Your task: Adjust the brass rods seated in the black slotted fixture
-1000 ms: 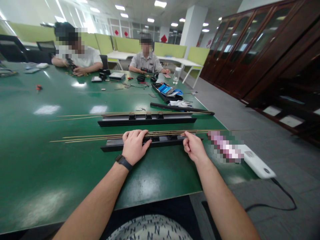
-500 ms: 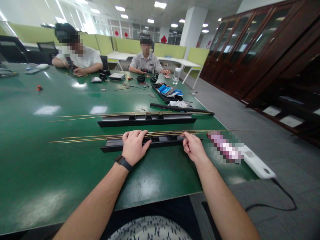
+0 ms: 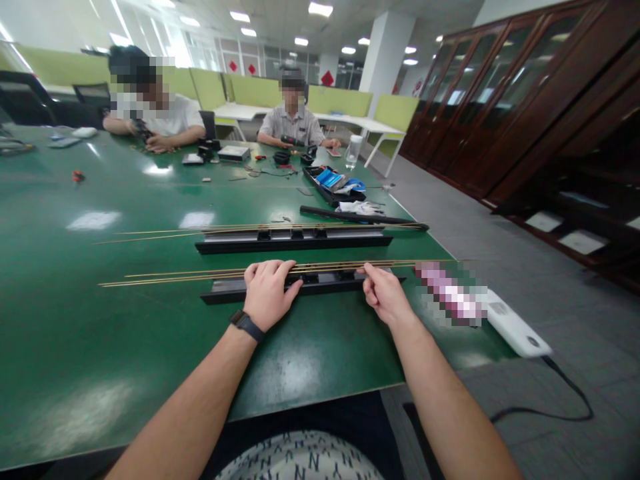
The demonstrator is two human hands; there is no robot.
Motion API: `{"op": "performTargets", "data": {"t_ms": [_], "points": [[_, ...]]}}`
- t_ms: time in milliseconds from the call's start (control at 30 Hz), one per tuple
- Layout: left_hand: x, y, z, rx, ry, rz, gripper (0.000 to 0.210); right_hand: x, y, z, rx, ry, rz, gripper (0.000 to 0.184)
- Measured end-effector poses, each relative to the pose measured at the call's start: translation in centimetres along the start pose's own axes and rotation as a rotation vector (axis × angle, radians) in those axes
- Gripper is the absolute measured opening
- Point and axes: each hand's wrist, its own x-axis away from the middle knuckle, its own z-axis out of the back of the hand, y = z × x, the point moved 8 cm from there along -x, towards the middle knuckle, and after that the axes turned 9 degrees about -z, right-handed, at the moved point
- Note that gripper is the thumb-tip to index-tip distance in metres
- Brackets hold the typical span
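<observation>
In the head view, the left hand (image 3: 270, 287) lies across the thin brass-coloured rods (image 3: 327, 268), its fingers close together, the thumb spread apart from them; whether the hidden fingertips grip, I cannot tell. The right hand (image 3: 384, 291) has its index fingertip at the rods, the other fingers curled; whether it pinches one is too small to tell. The rods run beneath the left fingers, along the near black rail (image 3: 330, 289), and past the right fingers toward the tabletop (image 3: 165, 353) edge. The far black rail (image 3: 295, 245) lies just beyond the left fingers. Uneven finger pressure could make the loose rods roll or splay, and a bump on their overhanging ends could shift them.
</observation>
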Motion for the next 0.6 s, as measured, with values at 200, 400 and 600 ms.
{"op": "performTargets", "data": {"t_ms": [200, 400, 600], "points": [[0.0, 0.01, 0.0, -0.004, -0.001, -0.01, 0.034, -0.1, -0.03, 0.48, -0.043, 0.047, -0.014, 0.035], [0.04, -0.02, -0.04, -0.017, -0.011, 0.002, 0.034, -0.02, -0.09, 0.03, 0.007, -0.003, 0.0, 0.038], [0.04, -0.01, -0.09, -0.007, -0.017, 0.001, 0.034, -0.09, -0.11, 0.74, -0.062, 0.076, -0.016, 0.031]]}}
